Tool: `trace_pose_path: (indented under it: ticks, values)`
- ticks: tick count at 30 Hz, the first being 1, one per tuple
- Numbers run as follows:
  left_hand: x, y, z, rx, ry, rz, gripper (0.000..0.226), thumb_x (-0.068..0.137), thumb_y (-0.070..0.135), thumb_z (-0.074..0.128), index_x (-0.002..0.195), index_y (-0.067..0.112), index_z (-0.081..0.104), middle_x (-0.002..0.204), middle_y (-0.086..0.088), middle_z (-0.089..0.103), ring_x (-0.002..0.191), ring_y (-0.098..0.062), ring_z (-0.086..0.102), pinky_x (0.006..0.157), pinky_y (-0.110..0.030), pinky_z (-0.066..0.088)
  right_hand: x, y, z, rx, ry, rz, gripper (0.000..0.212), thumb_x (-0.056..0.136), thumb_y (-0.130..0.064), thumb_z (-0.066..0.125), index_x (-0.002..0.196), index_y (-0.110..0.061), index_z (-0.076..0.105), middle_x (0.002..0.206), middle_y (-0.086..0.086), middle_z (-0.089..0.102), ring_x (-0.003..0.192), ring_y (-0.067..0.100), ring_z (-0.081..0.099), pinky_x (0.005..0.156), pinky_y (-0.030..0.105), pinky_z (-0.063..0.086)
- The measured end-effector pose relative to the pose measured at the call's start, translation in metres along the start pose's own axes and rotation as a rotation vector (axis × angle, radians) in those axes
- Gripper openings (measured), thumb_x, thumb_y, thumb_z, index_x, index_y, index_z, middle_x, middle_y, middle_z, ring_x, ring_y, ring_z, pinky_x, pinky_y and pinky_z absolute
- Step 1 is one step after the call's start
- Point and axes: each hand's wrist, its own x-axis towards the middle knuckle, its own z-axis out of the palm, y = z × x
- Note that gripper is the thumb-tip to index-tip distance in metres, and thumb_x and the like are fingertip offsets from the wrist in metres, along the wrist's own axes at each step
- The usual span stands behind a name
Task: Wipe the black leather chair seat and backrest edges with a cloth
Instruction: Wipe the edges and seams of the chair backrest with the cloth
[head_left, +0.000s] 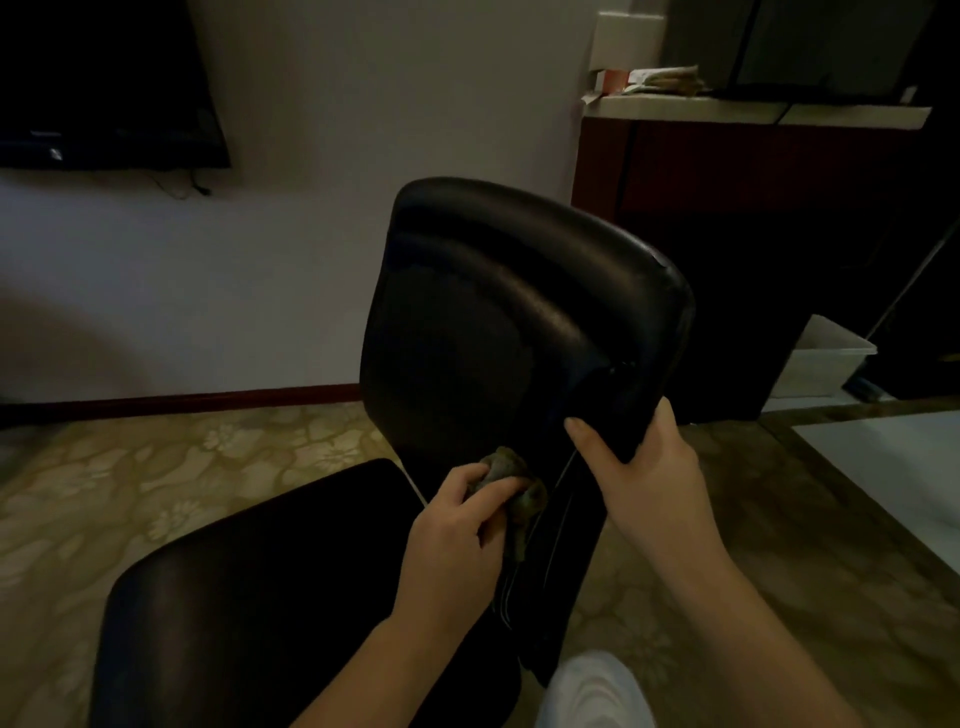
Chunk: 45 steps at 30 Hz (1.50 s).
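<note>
The black leather chair fills the middle of the view, its backrest (498, 312) upright and its seat (270, 587) spreading toward the lower left. My left hand (457, 540) grips a crumpled brownish cloth (511, 480) and presses it against the lower part of the backrest, near where it joins the seat. My right hand (639, 467) clasps the backrest's right side edge, thumb on the front face, fingers wrapped behind it.
A dark wooden cabinet (727, 171) with a pale top stands behind the chair at the right. A white box (826, 358) sits on the floor beside it. A black TV (104, 88) hangs on the wall at upper left. My pale trouser knee (592, 691) shows at the bottom. Patterned carpet surrounds the chair.
</note>
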Motion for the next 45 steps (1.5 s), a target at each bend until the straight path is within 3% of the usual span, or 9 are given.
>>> trace_pose_path:
  ticks: [9, 17, 23, 28, 32, 39, 45]
  values:
    - [0.031, 0.028, -0.014, -0.119, 0.024, 0.049, 0.032, 0.097, 0.014, 0.057, 0.123, 0.027, 0.069, 0.122, 0.009, 0.056, 0.107, 0.000, 0.056, 0.092, -0.009, 0.046, -0.002, 0.007, 0.004, -0.007, -0.011, -0.027, 0.042, 0.079, -0.050, 0.072, 0.108, -0.035, 0.045, 0.101, -0.014, 0.061, 0.090, 0.006, 0.059, 0.067, 0.022, 0.049]
    - [0.014, 0.002, -0.010, 0.026, -0.039, 0.060, 0.031, 0.094, 0.011, 0.059, 0.118, 0.027, 0.071, 0.126, 0.005, 0.055, 0.106, -0.008, 0.058, 0.088, -0.012, 0.046, -0.001, 0.010, 0.005, 0.003, -0.003, -0.025, 0.043, 0.080, -0.051, 0.071, 0.109, -0.030, 0.048, 0.105, -0.010, 0.063, 0.095, 0.010, 0.062, 0.076, 0.033, 0.055]
    - [0.023, 0.008, -0.013, -0.065, 0.074, 0.064, 0.030, 0.094, 0.009, 0.059, 0.117, 0.024, 0.071, 0.123, 0.003, 0.056, 0.106, -0.008, 0.059, 0.090, -0.019, 0.052, -0.002, 0.010, 0.006, 0.001, -0.001, -0.028, 0.041, 0.080, -0.051, 0.071, 0.107, -0.032, 0.046, 0.104, -0.010, 0.063, 0.095, 0.010, 0.063, 0.074, 0.031, 0.055]
    - [0.014, 0.009, -0.003, -0.048, 0.037, 0.058, 0.032, 0.094, 0.009, 0.060, 0.120, 0.026, 0.070, 0.123, 0.005, 0.055, 0.103, -0.006, 0.058, 0.085, -0.020, 0.054, -0.001, 0.011, 0.004, 0.014, -0.010, -0.017, 0.042, 0.080, -0.051, 0.071, 0.110, -0.030, 0.048, 0.103, -0.012, 0.064, 0.093, 0.006, 0.063, 0.076, 0.034, 0.057]
    - [-0.003, -0.008, -0.004, 0.003, -0.006, 0.033, 0.031, 0.093, 0.008, 0.062, 0.117, 0.026, 0.071, 0.124, 0.005, 0.055, 0.103, -0.008, 0.059, 0.084, -0.027, 0.056, -0.001, 0.010, 0.005, -0.001, 0.001, -0.031, 0.040, 0.080, -0.049, 0.071, 0.106, -0.031, 0.046, 0.099, -0.015, 0.061, 0.090, 0.005, 0.061, 0.070, 0.025, 0.051]
    - [0.016, 0.007, -0.014, -0.069, 0.062, 0.025, 0.031, 0.096, 0.017, 0.055, 0.122, 0.029, 0.068, 0.124, 0.007, 0.054, 0.106, 0.000, 0.054, 0.089, -0.008, 0.046, -0.003, 0.011, 0.008, -0.010, 0.033, -0.020, 0.045, 0.078, -0.052, 0.071, 0.105, -0.026, 0.047, 0.103, -0.006, 0.064, 0.094, 0.014, 0.064, 0.075, 0.037, 0.055]
    - [0.005, 0.007, 0.004, -0.063, 0.034, 0.019, 0.033, 0.095, 0.011, 0.058, 0.123, 0.025, 0.067, 0.125, 0.003, 0.055, 0.104, -0.007, 0.058, 0.085, -0.024, 0.055, -0.003, 0.011, 0.006, -0.002, 0.017, -0.011, 0.043, 0.079, -0.050, 0.072, 0.106, -0.028, 0.047, 0.101, -0.010, 0.064, 0.093, 0.009, 0.064, 0.074, 0.034, 0.056]
